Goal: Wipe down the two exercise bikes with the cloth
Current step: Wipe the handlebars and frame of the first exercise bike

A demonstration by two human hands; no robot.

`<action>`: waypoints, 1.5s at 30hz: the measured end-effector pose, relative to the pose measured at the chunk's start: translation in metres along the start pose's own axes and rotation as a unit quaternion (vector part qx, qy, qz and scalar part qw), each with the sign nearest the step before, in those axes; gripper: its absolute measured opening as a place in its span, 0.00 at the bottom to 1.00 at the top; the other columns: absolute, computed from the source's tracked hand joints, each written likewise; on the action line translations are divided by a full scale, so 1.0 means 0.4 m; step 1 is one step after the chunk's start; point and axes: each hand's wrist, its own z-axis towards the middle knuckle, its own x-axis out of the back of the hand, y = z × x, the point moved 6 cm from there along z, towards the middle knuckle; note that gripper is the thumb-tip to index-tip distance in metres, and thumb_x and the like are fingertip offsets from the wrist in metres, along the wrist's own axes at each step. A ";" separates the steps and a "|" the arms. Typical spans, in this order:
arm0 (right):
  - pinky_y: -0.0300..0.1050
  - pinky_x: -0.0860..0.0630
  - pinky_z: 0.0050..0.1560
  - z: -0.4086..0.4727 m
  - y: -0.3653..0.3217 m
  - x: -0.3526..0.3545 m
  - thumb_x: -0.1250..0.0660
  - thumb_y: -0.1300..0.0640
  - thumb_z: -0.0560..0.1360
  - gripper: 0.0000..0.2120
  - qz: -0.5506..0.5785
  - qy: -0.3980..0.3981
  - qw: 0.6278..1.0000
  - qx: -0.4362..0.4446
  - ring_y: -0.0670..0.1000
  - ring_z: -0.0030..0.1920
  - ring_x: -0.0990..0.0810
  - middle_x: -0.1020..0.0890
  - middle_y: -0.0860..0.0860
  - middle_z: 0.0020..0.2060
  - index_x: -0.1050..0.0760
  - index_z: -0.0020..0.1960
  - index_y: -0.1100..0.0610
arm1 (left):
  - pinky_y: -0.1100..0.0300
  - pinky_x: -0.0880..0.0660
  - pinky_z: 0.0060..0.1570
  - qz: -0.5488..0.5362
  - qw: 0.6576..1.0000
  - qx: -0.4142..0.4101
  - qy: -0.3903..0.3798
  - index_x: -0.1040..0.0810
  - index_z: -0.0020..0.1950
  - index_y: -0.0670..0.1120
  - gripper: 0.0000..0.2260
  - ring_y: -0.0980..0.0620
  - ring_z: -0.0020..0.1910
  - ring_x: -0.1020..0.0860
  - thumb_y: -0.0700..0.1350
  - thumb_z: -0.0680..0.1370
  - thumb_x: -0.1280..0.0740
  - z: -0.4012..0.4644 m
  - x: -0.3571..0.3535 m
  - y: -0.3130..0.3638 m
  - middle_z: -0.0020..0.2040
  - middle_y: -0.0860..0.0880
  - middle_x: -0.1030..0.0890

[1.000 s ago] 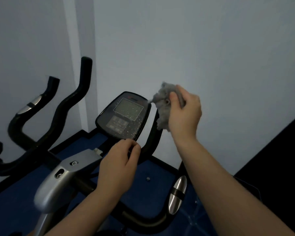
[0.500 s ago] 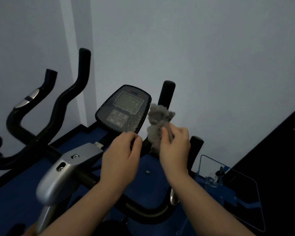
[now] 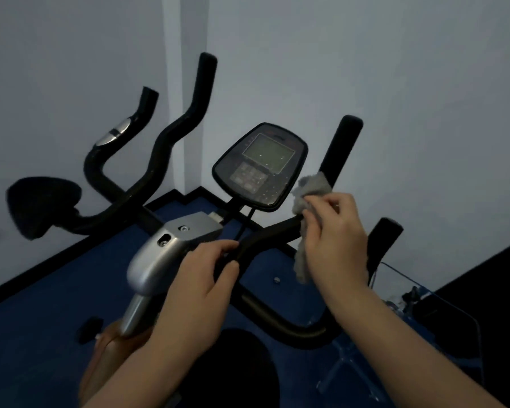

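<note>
Gripping the grey cloth [image 3: 308, 198], the right hand [image 3: 334, 240] presses the handlebar [image 3: 265, 237]; the left hand [image 3: 200, 284] clasps it.

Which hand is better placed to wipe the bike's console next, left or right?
Right, probably. The right hand already holds the cloth just beside the console. The left hand grips the handlebar and holds no cloth.
</note>
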 end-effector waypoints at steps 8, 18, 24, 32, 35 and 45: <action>0.20 0.36 0.51 -0.029 -0.071 -0.001 0.29 0.60 0.72 0.12 0.058 -0.120 0.990 0.041 0.37 0.44 0.30 0.27 0.45 0.48 0.19 0.55 0.55 | 0.54 0.29 0.60 -0.070 0.996 0.030 0.045 0.26 0.57 0.61 0.09 0.63 0.58 0.27 0.51 0.78 0.39 -0.096 0.033 -0.059 0.53 0.65 0.25; 0.19 0.35 0.49 -0.146 -0.140 -0.087 0.31 0.59 0.73 0.14 0.089 -0.120 0.988 -0.043 0.35 0.48 0.29 0.30 0.47 0.50 0.21 0.59 0.54 | 0.59 0.29 0.58 -0.164 0.981 0.075 0.074 0.26 0.56 0.59 0.10 0.63 0.56 0.27 0.52 0.78 0.43 -0.126 0.015 -0.096 0.53 0.59 0.25; 0.25 0.31 0.51 -0.166 -0.169 -0.096 0.30 0.58 0.72 0.12 0.095 -0.227 0.969 0.030 0.41 0.48 0.27 0.28 0.47 0.48 0.20 0.56 0.54 | 0.55 0.27 0.57 -0.252 0.957 0.101 0.106 0.23 0.54 0.54 0.14 0.57 0.56 0.23 0.54 0.77 0.46 -0.132 0.011 -0.110 0.53 0.55 0.21; 0.30 0.29 0.51 -0.107 -0.171 -0.079 0.29 0.55 0.71 0.11 0.144 -0.362 0.917 0.079 0.40 0.49 0.26 0.25 0.43 0.47 0.19 0.54 0.49 | 0.53 0.25 0.52 -0.255 0.944 0.112 0.178 0.27 0.53 0.57 0.15 0.61 0.48 0.22 0.60 0.77 0.49 -0.163 0.020 -0.104 0.47 0.56 0.19; 0.38 0.27 0.53 -0.087 -0.174 -0.070 0.31 0.55 0.73 0.11 0.093 -0.254 0.960 0.071 0.44 0.49 0.26 0.25 0.46 0.48 0.19 0.55 0.51 | 0.53 0.25 0.53 -0.242 0.940 0.112 0.211 0.26 0.53 0.56 0.16 0.61 0.49 0.22 0.60 0.78 0.49 -0.183 0.012 -0.099 0.48 0.55 0.20; 0.50 0.26 0.56 -0.240 -0.252 -0.083 0.37 0.55 0.76 0.09 0.220 -0.447 0.837 0.226 0.48 0.51 0.23 0.18 0.50 0.47 0.19 0.52 0.53 | 0.52 0.25 0.59 -0.213 0.952 0.078 0.206 0.22 0.52 0.57 0.19 0.54 0.54 0.20 0.60 0.79 0.51 -0.285 -0.014 -0.064 0.51 0.49 0.17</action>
